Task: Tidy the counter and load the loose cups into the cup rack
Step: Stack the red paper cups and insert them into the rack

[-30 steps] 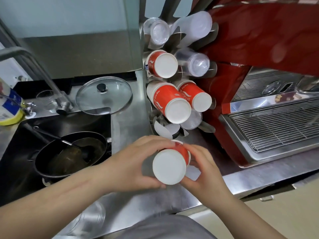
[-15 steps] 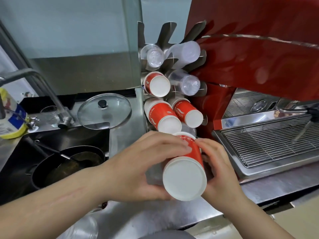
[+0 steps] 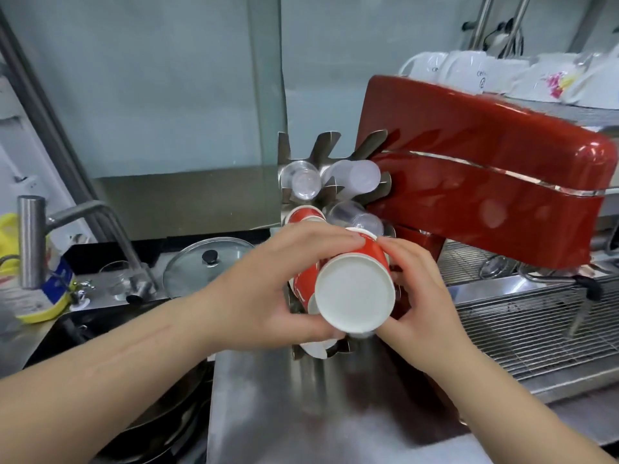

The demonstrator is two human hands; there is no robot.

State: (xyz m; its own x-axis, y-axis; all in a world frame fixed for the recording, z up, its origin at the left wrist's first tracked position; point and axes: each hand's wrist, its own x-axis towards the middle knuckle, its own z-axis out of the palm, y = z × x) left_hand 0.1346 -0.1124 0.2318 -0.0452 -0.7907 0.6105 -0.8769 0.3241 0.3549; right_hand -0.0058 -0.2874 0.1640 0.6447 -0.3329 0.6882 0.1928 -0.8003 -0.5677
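The red paper cup [image 3: 351, 289] is held on its side in front of the cup rack [image 3: 335, 192], white flat bottom toward the camera, above the steel table [image 3: 301, 413]. The left hand [image 3: 268, 289] and right hand [image 3: 418, 296] both have a clenched grip around its smooth conical wall. The loading step seems to be in hand; next the cup likely needs a straight push into a free slot. The rack is of bent metal strips and carries clear plastic cups [image 3: 303, 184] and other red ones.
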